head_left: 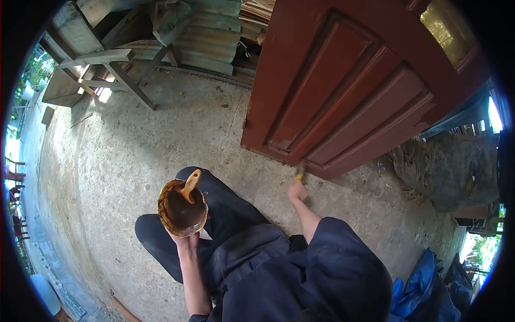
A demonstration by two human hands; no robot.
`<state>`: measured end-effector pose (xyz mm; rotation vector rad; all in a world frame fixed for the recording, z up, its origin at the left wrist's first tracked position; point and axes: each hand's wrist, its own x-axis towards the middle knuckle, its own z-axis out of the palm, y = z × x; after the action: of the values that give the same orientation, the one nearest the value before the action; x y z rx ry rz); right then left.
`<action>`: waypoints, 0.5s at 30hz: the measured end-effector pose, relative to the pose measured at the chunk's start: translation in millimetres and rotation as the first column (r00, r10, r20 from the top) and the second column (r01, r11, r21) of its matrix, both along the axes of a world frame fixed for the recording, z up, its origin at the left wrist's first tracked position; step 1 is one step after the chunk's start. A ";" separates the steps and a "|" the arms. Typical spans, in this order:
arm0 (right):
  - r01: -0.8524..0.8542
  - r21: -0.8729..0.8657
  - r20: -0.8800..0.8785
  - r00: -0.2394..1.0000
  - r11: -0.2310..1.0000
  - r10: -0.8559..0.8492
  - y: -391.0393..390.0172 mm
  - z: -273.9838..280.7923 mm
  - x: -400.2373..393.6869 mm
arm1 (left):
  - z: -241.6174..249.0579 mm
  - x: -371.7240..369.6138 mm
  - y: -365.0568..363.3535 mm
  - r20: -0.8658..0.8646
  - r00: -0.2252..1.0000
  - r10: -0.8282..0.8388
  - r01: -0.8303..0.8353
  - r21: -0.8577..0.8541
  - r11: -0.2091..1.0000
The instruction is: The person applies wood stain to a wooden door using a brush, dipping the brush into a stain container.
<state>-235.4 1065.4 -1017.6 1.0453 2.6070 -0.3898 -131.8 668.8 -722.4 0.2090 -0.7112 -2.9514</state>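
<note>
A blurred tool (300,176) is being clasped by the right hand (297,191), its grip closed, near the bottom edge of the red-brown door (343,123). A bowl (168,208) with a wooden-handled brush (190,186) is being cupped by the left hand (187,241). Concrete floor (233,158) is being exposed between bowl and door, corrugated sheets (206,40) beyond.

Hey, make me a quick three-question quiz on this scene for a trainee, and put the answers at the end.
1. Which hand holds the round, brown-stained container?
2. True or false: the tan wooden handle reaches past the container's rim.
3. Which is nearest the right hand? (a) grey corrugated sheets (b) reddish-brown panelled door (c) blue plastic sheeting

Key: 1. The left hand. 2. True. 3. b.
</note>
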 end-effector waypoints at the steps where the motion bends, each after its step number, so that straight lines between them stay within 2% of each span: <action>1: 0.121 0.033 -0.013 0.993 0.992 -0.121 26.8 -5.4 9.4 | -5.1 4.7 -0.8 0.166 0.977 0.131 -0.127 -0.035 0.991; 3: 0.384 0.139 -0.029 0.923 0.913 -0.384 90.4 -14.6 21.1 | -8.6 8.8 -7.9 0.205 0.968 0.149 -0.137 -0.071 0.988; 6: 0.364 0.252 -0.019 0.928 0.897 -0.372 149.9 8.7 28.8 | -5.2 2.6 -6.3 0.257 0.951 0.172 -0.145 -0.123 0.982; 8: 0.260 0.291 -0.016 0.963 0.920 -0.268 167.0 14.9 24.0 | -10.3 1.4 -7.9 0.208 0.972 0.113 -0.096 -0.090 0.991; 11: 0.259 0.237 -0.014 0.965 0.936 -0.263 133.1 -17.2 1.0 | -16.2 -1.1 -9.5 0.121 0.992 0.046 -0.041 -0.049 0.998; 13: 0.285 0.184 -0.022 0.958 0.941 -0.286 72.6 -11.2 -12.9 | -14.9 -3.9 -1.0 0.148 0.986 0.073 -0.065 -0.056 0.996; 14: 0.294 0.201 0.002 0.954 0.934 -0.301 41.4 -29.5 -21.6 | -13.7 -6.2 3.7 0.173 0.980 0.097 -0.086 -0.066 0.994; 15: 0.234 0.084 0.013 0.972 0.969 -0.236 12.3 -40.4 -23.8 | -12.2 -8.1 7.2 0.171 0.980 0.097 -0.087 -0.066 0.994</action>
<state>-259.1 1077.7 -1058.0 1.3847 2.5048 -0.3235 -139.9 676.0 -734.6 0.4864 -0.7850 -2.8448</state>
